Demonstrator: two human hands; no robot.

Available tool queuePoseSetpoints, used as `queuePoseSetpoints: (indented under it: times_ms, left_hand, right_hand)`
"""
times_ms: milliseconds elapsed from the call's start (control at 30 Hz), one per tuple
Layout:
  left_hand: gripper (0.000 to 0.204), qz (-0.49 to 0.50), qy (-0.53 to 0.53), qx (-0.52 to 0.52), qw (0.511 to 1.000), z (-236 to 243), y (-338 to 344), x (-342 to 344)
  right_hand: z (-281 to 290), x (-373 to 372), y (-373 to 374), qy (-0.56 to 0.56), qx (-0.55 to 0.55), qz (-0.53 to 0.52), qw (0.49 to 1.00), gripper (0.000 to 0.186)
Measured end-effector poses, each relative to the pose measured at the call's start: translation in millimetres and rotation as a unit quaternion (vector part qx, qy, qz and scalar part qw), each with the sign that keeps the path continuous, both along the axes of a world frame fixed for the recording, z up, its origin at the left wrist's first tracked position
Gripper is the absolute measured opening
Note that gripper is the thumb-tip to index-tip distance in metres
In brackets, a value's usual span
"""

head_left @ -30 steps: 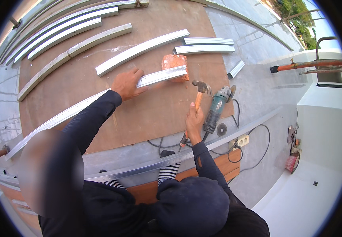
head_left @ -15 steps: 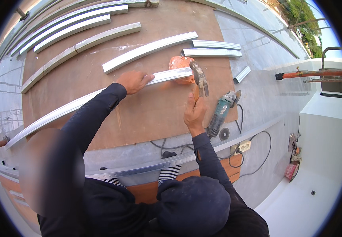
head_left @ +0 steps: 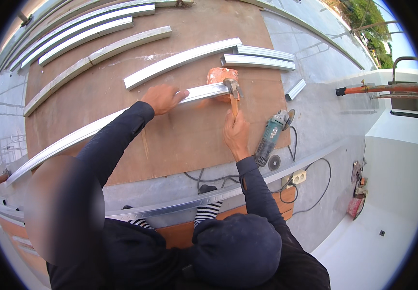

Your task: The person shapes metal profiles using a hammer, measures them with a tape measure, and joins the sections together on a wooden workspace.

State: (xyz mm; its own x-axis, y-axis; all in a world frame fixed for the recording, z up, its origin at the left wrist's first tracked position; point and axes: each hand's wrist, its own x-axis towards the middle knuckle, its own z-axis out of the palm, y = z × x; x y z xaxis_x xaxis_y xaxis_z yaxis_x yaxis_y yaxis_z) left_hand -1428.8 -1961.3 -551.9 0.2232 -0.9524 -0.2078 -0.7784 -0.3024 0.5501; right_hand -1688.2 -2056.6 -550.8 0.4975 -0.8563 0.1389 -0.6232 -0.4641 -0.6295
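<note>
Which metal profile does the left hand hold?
The left hand grips the long profile ending by the hammer, over the orange block; no hand holds the others.

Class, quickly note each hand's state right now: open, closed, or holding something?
Left hand: closed over the long silvery metal channel, holding it.
Right hand: closed, holding the hammer by its handle.

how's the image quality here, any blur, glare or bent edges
Head view: fisheye bend bows the long metal channel under the left hand; its top looks nearly white; the grey floor carries reflections; the hammer in the right hand looks fairly sharp; part of the lower left is heavily blurred.
</note>
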Motion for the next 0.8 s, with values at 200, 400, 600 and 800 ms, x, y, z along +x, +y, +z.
queuePoseSetpoints:
  times_ms: [200, 400, 600, 800]
  left_hand:
    - [0.065, 0.015, 0.01, 0.0, 1.0, -5.8, -3.0, -3.9]
    - [0.074, 0.02, -0.005, 0.056, 0.998, 8.5, -0.8, -2.2]
    - [0.08, 0.046, -0.009, 0.061, 0.997, 15.7, 5.0, 9.3]
    - [0.08, 0.056, -0.008, 0.007, 0.998, 22.0, 6.8, 17.5]
  right_hand:
    - [2.2, -20.1, -8.2, 0.026, 0.045, -0.011, 0.999, 0.032]
    - [15.4, -62.1, 31.8, -0.032, 0.08, 0.023, 0.996, 0.028]
    - [19.9, -89.0, 69.3, 0.105, 0.07, 0.056, 0.99, 0.02]
    - [41.3, -99.0, 63.0, 0.1, -0.058, 0.111, 0.987, 0.026]
